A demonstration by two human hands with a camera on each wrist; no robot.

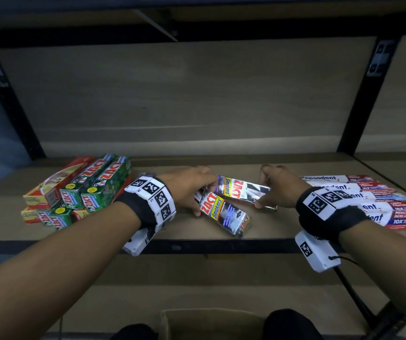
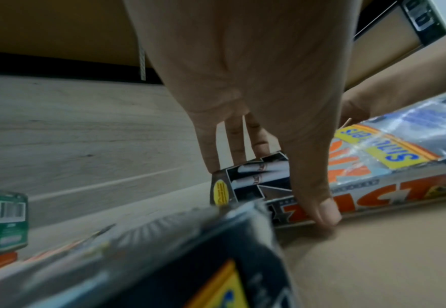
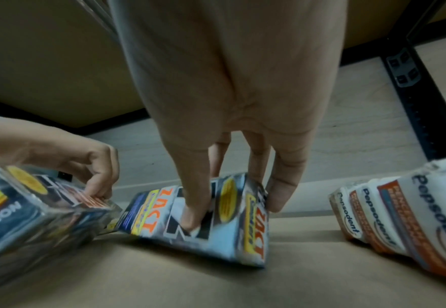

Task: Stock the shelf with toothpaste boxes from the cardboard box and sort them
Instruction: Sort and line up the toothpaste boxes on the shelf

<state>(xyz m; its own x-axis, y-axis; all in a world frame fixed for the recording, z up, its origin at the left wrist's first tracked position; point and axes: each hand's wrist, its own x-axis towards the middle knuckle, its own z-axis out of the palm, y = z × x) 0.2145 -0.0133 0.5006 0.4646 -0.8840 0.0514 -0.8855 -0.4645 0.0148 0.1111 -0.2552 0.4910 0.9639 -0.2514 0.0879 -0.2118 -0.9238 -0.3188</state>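
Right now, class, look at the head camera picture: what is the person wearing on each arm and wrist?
Both forearms are bare, with no sleeves. Each wrist carries a black strap with a band of white square tiles printed with black coded markers: left band, right band. Under each wrist hangs a white camera box with a marker: left box, right box. A black cable leaves the right one. The hands are bare.

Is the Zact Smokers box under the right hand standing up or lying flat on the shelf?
Lying flat. The Zact Smokers box rests on a broad face on the shelf, with the right hand gripping its end.

shelf (image 1: 282, 224) | green boxes (image 1: 94, 190) left | Smokers boxes (image 1: 224, 212) centre | Pepsodent boxes (image 1: 378, 202) right
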